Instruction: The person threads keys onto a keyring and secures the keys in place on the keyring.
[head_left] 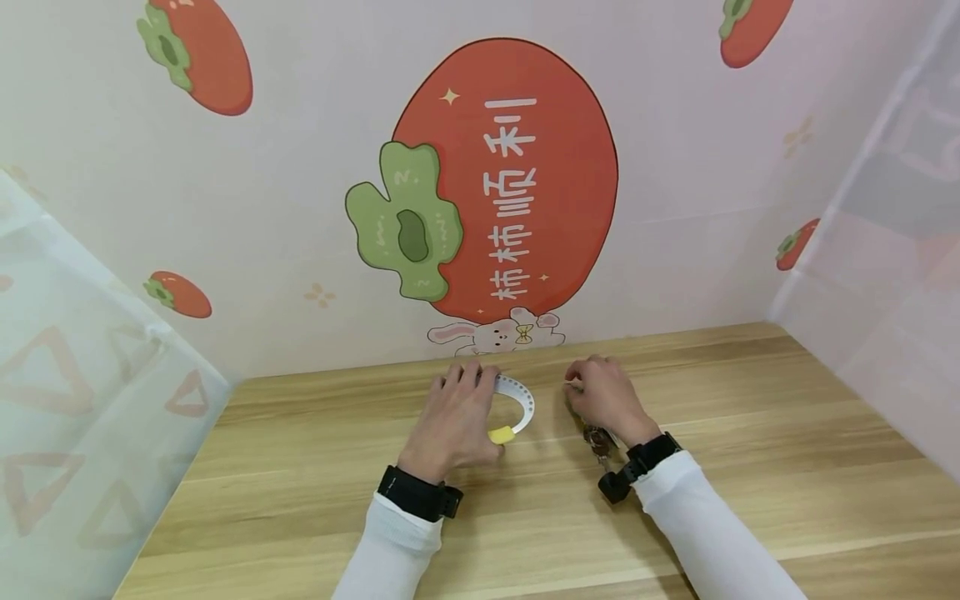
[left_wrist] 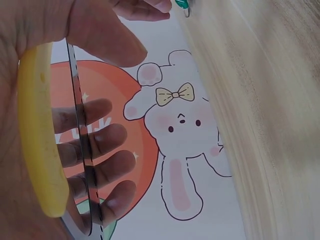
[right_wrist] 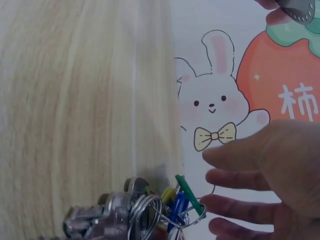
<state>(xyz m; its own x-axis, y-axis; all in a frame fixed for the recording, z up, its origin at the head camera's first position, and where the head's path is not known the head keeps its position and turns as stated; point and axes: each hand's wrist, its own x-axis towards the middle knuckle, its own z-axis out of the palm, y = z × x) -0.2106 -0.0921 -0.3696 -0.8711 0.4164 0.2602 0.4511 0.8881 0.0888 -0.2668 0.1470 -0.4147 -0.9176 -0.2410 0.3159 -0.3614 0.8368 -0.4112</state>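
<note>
In the head view my left hand holds a curved, pale metal strip with a row of holes and a yellow handle. Seen from the left wrist, the handle lies against the palm, with the fingers beyond the strip. My right hand is low over the tabletop, close to a bunch of keys. From the right wrist, its extended fingers are beside the keys' rings and a green tag; whether they touch cannot be told.
The wood-grain table meets an upright white backdrop printed with persimmons and a rabbit. Pale sheets, such as the left one, stand at both sides. Black wrist straps sit over the white sleeves.
</note>
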